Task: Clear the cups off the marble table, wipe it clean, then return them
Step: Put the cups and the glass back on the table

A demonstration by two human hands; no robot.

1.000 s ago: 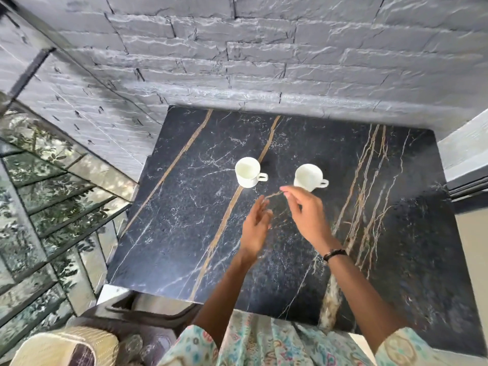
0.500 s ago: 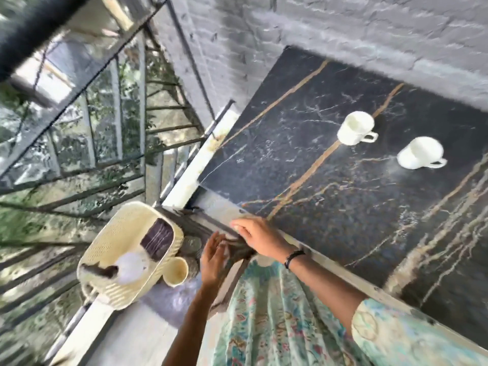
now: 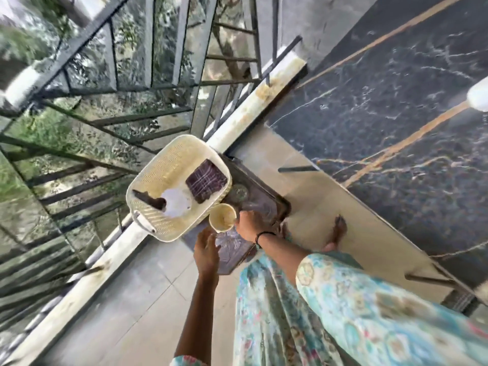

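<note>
The black marble table with gold veins fills the upper right. One white cup shows on it, cut off by the right edge of the view. Down to the left, a cream cup stands on a low dark stand beside a cream basket. In the basket lie a folded dark cloth and something white. My right hand reaches down against the cream cup's right side, with its fingertips hidden. My left hand hovers just below the cup, fingers spread, holding nothing.
A metal railing with greenery behind it runs along the left, on a pale stone ledge. The basket sits against that ledge. Pale floor tiles lie below, and my foot stands by the table's edge.
The view has swung further left and down, away from the table. Both hands have moved from the table's edge to the cream cup beside the basket.
</note>
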